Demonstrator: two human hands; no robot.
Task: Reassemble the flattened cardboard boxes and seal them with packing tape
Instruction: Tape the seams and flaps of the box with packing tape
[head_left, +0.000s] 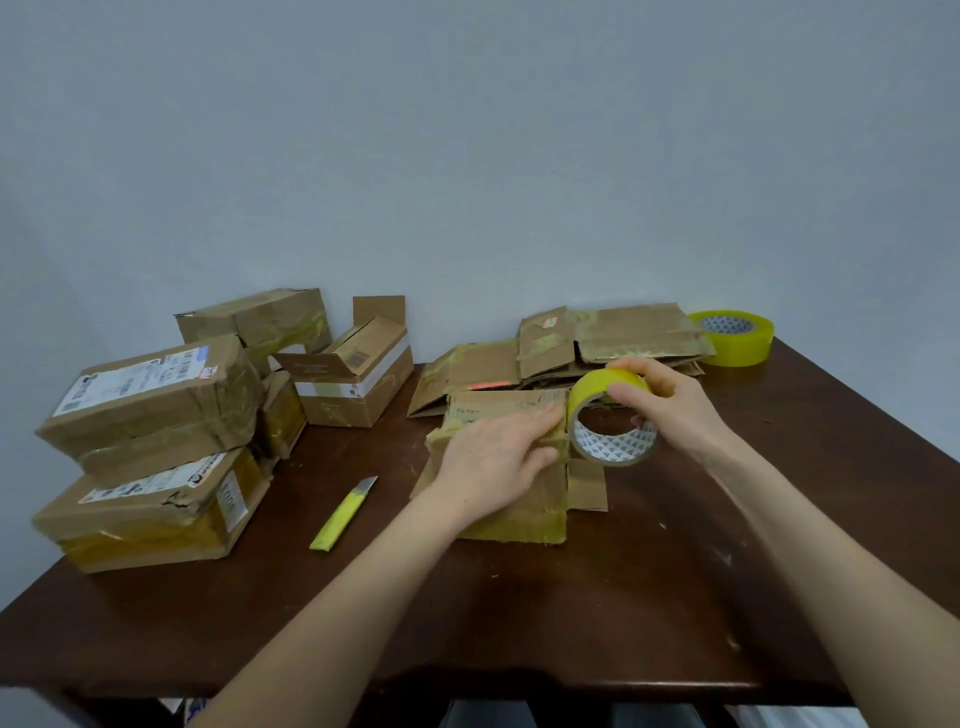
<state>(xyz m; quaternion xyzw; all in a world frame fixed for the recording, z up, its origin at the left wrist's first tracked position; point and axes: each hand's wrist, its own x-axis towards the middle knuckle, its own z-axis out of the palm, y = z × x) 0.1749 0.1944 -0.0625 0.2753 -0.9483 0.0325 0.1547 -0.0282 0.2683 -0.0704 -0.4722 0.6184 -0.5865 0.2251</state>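
Centre of dark wooden table (519, 623): small worn cardboard box (524, 512) with old yellowish tape along its edges and one flap lying out flat at its right side.

Left hand (498, 452) laid palm-down on top of cardboard box, fingers straight and together, pointing right. Pressing, not gripping.

Right hand (660, 395) curled over top of yellow tape roll (589, 392), fingers wrapped on its outer face. Roll held upright on edge at right end of box top, white printed core facing camera. Roll very close to left fingertips, contact not resolvable. Tape strip drawn out onto box or not: cannot tell.

Behind cardboard box, toward wall: pile of flattened boxes (623, 338), several overlapping layers, reaching the box's far edge. Second tape roll (735, 340) lying flat at far right corner of table, just beside pile.

Left side of table: two taped boxes with shipping labels, stacked — upper box (150, 410) on lower box (150, 519). Behind them, near wall, another taped box (260, 322). Open box (358, 384) with flaps up, standing well apart from both hands.

Yellow utility knife (343, 514) lying on bare table between stack and cardboard box, blade exposed and pointing away.
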